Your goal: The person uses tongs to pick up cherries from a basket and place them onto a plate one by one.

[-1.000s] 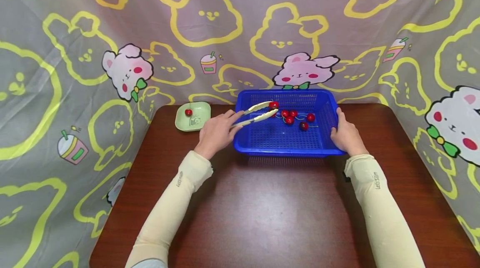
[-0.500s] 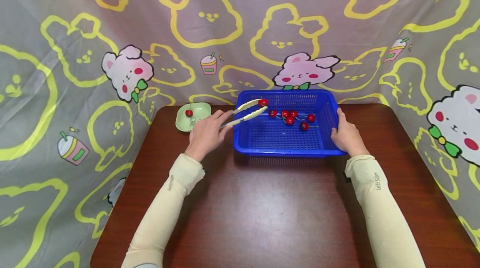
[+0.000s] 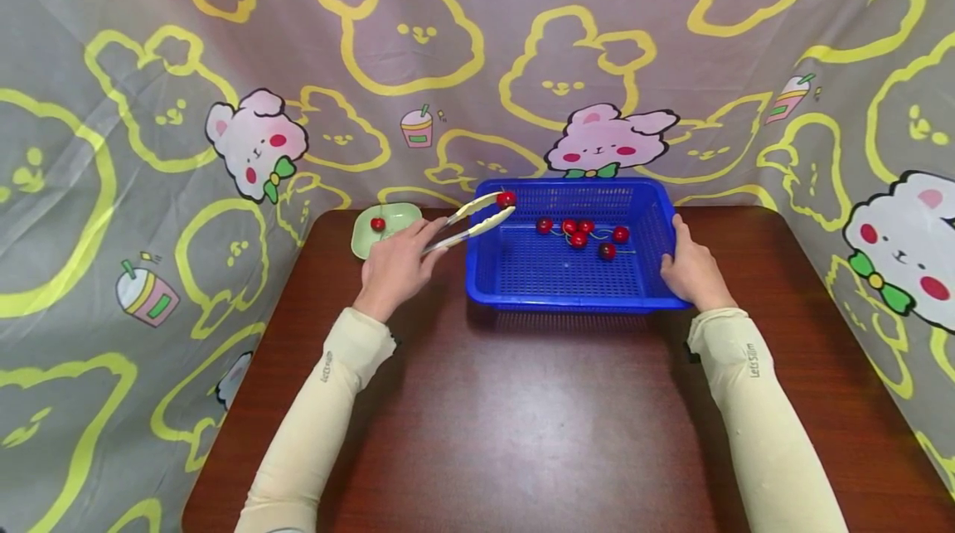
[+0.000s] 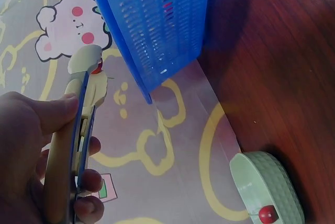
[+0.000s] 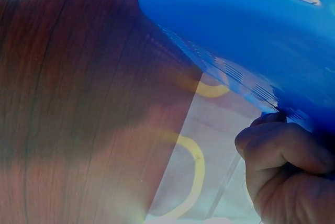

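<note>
My left hand (image 3: 398, 266) grips a pair of tongs (image 3: 468, 220) with pale scalloped tips. Pinched at those tips is a red cherry (image 3: 506, 199), held over the left rim of the blue basket (image 3: 552, 302). In the left wrist view, thumb and fingers wrap the tongs (image 4: 65, 145), and their head mostly hides the cherry (image 4: 98, 67). My right hand (image 3: 695, 266) grips the basket's right rim, thumb inside; the right wrist view shows its curled fingers (image 5: 282, 148) at the blue rim. Several cherries (image 3: 578, 239) with green stems lie on the basket's floor.
A small light-green dish (image 3: 406, 215) with one cherry (image 3: 378, 225) stands on the table left of the basket, partly behind my left hand. The brown wooden table (image 3: 545, 417) meets a patterned cloth (image 3: 462, 110) at its back and sides.
My left hand has drawn the tongs and the pinched cherry leftward, from over the basket's inside to its left rim. My right hand and the basket have stayed in place.
</note>
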The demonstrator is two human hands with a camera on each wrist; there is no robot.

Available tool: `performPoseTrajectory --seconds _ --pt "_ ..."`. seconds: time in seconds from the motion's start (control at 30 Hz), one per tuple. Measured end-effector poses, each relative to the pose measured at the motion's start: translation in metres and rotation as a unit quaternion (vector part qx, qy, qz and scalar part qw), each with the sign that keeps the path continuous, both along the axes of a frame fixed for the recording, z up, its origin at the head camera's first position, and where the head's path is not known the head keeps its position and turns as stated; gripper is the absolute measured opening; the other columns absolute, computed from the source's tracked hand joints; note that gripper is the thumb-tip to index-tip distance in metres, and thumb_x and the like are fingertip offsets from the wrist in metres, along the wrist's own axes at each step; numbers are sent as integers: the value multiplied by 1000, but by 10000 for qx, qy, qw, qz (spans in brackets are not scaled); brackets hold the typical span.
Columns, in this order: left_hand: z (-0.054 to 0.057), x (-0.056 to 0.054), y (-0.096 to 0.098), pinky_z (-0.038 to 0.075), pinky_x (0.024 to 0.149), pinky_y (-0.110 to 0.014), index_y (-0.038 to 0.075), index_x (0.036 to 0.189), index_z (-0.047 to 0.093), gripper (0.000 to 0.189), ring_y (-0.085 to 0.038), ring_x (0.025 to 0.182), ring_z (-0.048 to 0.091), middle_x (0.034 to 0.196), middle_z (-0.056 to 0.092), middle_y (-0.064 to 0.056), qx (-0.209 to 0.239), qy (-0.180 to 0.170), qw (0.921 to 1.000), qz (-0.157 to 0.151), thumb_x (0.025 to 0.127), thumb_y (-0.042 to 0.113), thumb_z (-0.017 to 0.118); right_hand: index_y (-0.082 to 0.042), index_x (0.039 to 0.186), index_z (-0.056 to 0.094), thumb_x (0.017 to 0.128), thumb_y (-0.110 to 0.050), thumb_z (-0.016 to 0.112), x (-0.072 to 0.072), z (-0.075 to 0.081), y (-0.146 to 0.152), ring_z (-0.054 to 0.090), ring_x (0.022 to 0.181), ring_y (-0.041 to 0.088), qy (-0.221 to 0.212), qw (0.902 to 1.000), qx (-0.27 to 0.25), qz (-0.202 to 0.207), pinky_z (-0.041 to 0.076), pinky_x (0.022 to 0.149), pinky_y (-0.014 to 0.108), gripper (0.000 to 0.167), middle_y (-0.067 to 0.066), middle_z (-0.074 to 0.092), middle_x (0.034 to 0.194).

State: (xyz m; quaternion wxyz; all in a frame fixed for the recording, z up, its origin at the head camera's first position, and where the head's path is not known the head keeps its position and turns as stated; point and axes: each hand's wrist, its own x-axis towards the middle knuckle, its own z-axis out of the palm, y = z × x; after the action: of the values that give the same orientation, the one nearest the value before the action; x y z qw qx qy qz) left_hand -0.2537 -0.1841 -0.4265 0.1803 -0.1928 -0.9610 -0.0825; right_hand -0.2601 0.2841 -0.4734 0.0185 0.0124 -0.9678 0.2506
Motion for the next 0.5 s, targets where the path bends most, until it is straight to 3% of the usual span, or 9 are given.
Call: performPoseTrajectory --seconds 0.3,0.5 --pt "0 0 -18 44 49 -41 26 145 59 48 -26 64 57 117 67 -3 -21 13 9998 191 100 39 67 8 161 9 98 -7 47 -1 0 0 50 115 69 17 10000 10 11 40 100 72 76 52 42 137" --pt "-5 -5 -34 50 57 -50 26 144 60 48 -33 86 71 126 68 -5 180 3 9991 379 98 36 69 8 161 10 98 -8 48 -1 0 1 51 115 69 22 10000 22 10 40 100 72 75 52 42 137"
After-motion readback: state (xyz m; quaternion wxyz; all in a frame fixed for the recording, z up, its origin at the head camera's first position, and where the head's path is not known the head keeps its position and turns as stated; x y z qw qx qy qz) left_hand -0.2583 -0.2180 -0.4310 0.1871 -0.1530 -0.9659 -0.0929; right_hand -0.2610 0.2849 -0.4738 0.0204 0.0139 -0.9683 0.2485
